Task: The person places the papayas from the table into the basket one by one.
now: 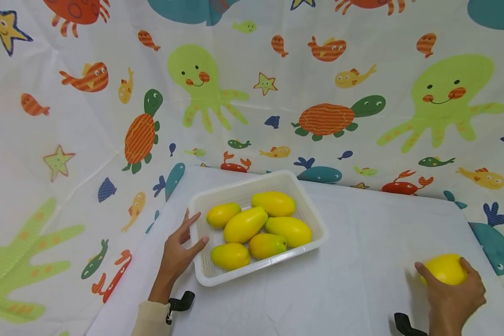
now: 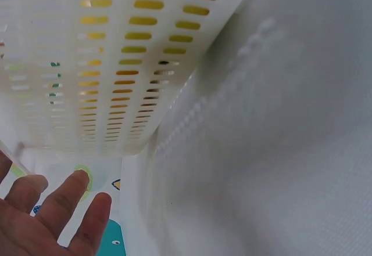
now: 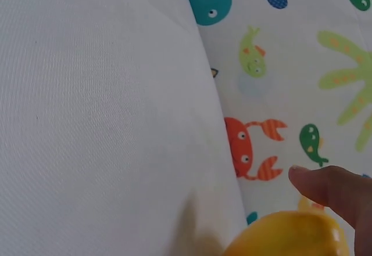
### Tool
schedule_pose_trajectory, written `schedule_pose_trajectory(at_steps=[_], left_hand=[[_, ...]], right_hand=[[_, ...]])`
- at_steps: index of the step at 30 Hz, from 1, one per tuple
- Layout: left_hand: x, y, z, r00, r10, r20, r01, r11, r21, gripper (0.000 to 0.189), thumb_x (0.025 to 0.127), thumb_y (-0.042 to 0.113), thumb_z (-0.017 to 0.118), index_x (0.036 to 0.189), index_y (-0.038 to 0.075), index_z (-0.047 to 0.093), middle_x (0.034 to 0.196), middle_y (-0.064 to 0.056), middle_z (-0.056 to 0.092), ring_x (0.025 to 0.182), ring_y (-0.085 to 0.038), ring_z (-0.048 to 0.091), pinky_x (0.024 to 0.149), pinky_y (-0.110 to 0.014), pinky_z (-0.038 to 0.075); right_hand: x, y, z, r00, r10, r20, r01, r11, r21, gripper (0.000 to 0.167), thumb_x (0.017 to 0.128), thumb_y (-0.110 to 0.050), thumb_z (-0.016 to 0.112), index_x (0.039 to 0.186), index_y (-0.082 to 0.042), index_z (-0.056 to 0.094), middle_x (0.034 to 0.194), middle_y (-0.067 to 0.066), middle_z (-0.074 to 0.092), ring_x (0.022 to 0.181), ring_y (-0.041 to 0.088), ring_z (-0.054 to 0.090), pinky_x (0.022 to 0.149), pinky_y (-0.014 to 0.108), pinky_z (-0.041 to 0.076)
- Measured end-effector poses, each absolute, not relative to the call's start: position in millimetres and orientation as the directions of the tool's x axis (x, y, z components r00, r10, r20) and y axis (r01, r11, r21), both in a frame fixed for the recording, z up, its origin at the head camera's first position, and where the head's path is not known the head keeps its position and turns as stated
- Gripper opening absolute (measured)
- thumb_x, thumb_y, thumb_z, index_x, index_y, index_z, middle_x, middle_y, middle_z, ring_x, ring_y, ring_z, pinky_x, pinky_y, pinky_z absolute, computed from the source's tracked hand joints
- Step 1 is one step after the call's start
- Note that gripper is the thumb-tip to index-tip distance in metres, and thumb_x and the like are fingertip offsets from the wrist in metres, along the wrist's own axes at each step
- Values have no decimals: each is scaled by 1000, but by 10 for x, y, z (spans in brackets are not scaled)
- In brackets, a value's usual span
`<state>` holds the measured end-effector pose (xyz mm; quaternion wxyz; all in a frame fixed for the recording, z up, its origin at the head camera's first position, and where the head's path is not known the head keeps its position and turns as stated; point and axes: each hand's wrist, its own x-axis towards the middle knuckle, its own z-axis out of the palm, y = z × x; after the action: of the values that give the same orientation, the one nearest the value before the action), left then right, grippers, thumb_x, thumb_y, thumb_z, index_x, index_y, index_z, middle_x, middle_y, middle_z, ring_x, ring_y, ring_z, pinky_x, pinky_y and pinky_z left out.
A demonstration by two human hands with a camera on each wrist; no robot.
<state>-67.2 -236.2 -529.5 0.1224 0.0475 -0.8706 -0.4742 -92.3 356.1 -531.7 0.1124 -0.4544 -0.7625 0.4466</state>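
A white plastic basket (image 1: 260, 268) stands on the white-covered table, with several yellow mangoes (image 1: 245, 225) lying in it. My left hand (image 1: 180, 247) holds the basket's left end, its thumb and forefinger over the rim. From the left wrist view, the other fingers (image 2: 68, 201) extend along the outside of the slotted wall. Far to the right, my right hand (image 1: 455, 291) grips a single yellow mango (image 1: 445, 269) between thumb and fingers, and a shadow falls on the cloth beside it. Only part of this mango appears low in the right wrist view, next to one digit.
White cloth (image 1: 353, 233) covers the table between the basket and my right hand. Behind and at the sides hangs a curtain (image 1: 235, 107) printed with sea animals, meeting the table's back edge. Black mounts (image 1: 181, 301) sit at both wrists.
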Motion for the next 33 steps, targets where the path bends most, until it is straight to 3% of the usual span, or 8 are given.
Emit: schedule_pose_trajectory(at_steps=[9,17,33], left_hand=[[-665,-2333,-5299,-964,-208,168,28,546,837,73,93,41,79,159,31,51,177,6,22,157,-37,40,119,-58,43],[-685,-2316,-5304,-963,-210,170,30,541,841,73,93,39,80,159,31,50,177,7,21,157,-38,41,119,-60,43],[-704,-2293,-5324,-961,-208,182,48,521,852,69,95,33,78,159,31,51,177,6,21,158,-38,39,122,-61,40]], right_hand=[[-1019,3496,-5367,-638,721,-269,563,199,-802,93,99,-32,73,172,-25,16,179,14,14,162,47,19,134,62,13],[-1109,3364,-5390,-704,664,-251,510,227,-830,90,99,-22,74,171,-26,21,179,10,19,157,47,24,133,64,17],[-1270,3034,-5348,-803,557,-213,403,243,-882,84,98,-14,75,168,-31,31,177,8,27,154,41,29,134,60,22]])
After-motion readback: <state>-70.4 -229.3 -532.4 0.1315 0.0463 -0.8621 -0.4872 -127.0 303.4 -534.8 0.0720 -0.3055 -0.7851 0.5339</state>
